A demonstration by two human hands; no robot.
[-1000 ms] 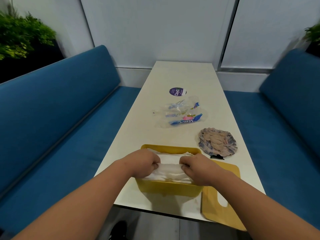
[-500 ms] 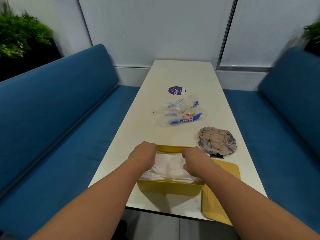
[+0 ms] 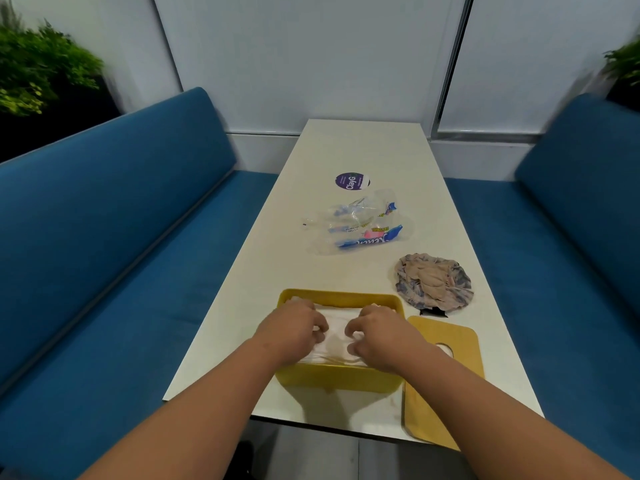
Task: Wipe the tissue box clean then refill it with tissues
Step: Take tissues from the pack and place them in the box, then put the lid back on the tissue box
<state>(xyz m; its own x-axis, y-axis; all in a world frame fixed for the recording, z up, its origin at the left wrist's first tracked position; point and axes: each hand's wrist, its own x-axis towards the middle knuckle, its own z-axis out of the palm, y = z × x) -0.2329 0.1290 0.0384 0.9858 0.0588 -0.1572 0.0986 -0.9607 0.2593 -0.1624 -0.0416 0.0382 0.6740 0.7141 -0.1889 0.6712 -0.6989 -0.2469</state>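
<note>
An open yellow tissue box (image 3: 341,377) stands near the table's front edge, filled with a stack of white tissues (image 3: 337,323). My left hand (image 3: 294,329) and my right hand (image 3: 379,337) lie on top of the stack, close together. Their fingers are curled and pinch the top tissue, which bunches slightly between them. The hands hide much of the stack. The box's yellow lid (image 3: 446,386), with an oval slot, lies flat to the right of the box and overhangs the table edge. A crumpled patterned cloth (image 3: 434,282) rests behind the lid.
An empty clear tissue wrapper (image 3: 360,230) lies mid-table, with a round purple sticker (image 3: 351,181) beyond it. Blue benches (image 3: 121,258) flank the white table (image 3: 363,150) on both sides. The wall closes off the far end.
My hands let the raised fold of tissue down into the box, slid toward the far rim, then came back to the middle of the stack.
</note>
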